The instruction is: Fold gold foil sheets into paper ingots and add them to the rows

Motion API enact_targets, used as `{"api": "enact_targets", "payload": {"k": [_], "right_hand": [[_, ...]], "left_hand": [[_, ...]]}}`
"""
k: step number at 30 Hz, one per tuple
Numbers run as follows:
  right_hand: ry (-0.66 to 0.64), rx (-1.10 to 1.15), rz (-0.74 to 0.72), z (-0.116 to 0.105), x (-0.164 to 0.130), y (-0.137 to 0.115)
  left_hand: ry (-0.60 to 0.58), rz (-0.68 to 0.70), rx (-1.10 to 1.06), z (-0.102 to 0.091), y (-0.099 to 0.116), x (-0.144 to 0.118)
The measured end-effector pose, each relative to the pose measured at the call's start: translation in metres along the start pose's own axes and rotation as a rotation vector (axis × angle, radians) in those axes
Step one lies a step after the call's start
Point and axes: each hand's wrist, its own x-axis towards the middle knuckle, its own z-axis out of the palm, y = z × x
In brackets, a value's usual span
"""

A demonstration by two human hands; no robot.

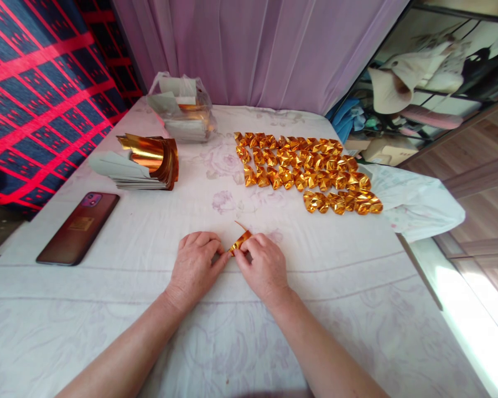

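A small piece of gold foil paper (241, 241), partly folded, stands between my hands near the middle of the table. One thin strip of it sticks up at the top. My left hand (198, 262) pinches its lower left end with thumb and fingertips. On the other side, my right hand (264, 263) grips the right end between thumb and curled fingers. Several folded gold foil pieces (311, 178) lie in rows behind and to the right. At the left rear, a curled stack of gold foil paper sheets (149, 157) rests on the cloth.
A brown phone (78, 228) lies at the left. Behind the sheets sits a clear plastic bag (182, 110) with more paper. A white plastic bag (419, 199) hangs over the right edge. Purple curtain (232, 55) borders the back; shelves (423, 83) stand at right.
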Motion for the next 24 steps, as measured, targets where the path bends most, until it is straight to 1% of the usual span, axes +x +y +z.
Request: {"api": "enact_targets", "payload": {"k": [8, 24], "right_hand": [[0.012, -0.005, -0.007, 0.0010, 0.0000, 0.0000], [-0.010, -0.004, -0.004, 0.0007, 0.0001, 0.0005]], "left_hand": [[-0.001, -0.001, 0.007, 0.0000, -0.0010, -0.0004], [-0.011, -0.011, 0.011, -0.0003, 0.0000, -0.0001]]}}
